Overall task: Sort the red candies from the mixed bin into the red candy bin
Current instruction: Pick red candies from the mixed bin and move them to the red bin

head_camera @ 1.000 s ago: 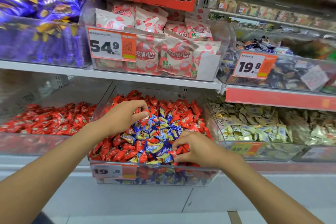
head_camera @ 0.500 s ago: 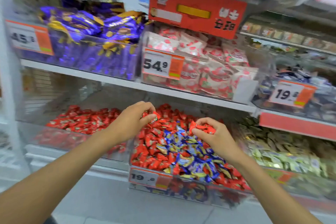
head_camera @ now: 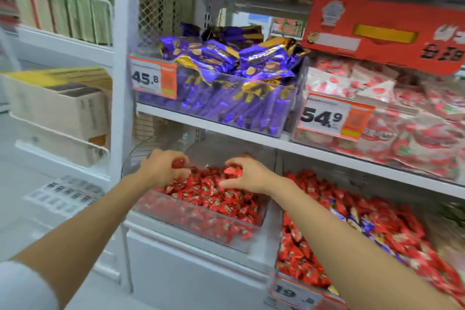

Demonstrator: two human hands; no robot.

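Observation:
The red candy bin (head_camera: 191,231), a clear tub full of red wrapped candies, sits on the lower shelf at centre. Both hands hover over its pile. My left hand (head_camera: 158,170) holds red candies (head_camera: 179,163) in curled fingers above the bin's back left. My right hand (head_camera: 249,175) grips a small bunch of red candies (head_camera: 232,170) over the bin's back right. The mixed bin (head_camera: 297,293), with red and blue candies, stands to the right, and my right forearm crosses over it.
On the shelf above are a clear bin of purple and gold packets (head_camera: 226,98) and a bin of strawberry-print bags (head_camera: 392,128), with orange price tags. A red sign (head_camera: 382,35) hangs top right. A white shelf post (head_camera: 123,83) and cardboard boxes (head_camera: 57,108) stand to the left.
Both hands have lifted out of the mixed bin with red candies and moved left over the red candy bin. My view has swung left with them.

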